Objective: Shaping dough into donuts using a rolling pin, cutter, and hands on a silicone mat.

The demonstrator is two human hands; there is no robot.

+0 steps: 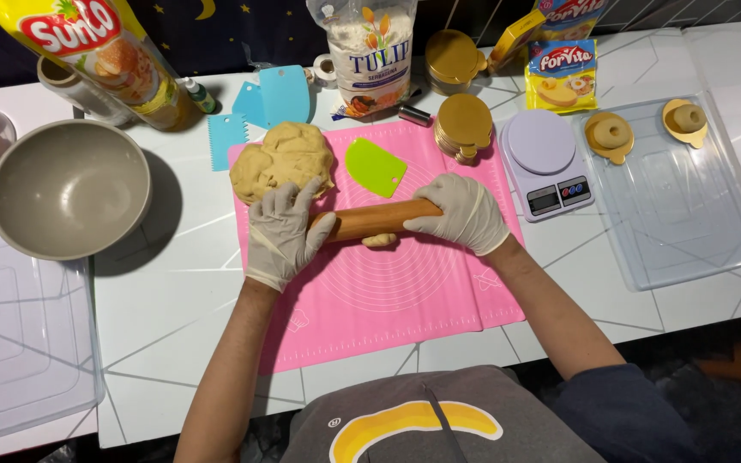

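Note:
A wooden rolling pin [376,219] lies across the pink silicone mat [405,291]. My left hand [280,233], in a white glove, rests on its left end; my right hand [460,213], also gloved, presses on its right end. A small piece of dough [379,240] peeks out under the pin. A big lump of yellow dough [283,159] sits on the mat's far left corner, just beyond my left fingers. A green scraper [375,167] lies on the mat behind the pin.
A grey bowl [69,187] stands left. Blue scrapers [259,107], a flour bag [370,56], an oil pouch [105,47] and gold discs [463,126] line the back. A lilac scale [546,159] and a clear tray [679,197] with two ring shapes sit right.

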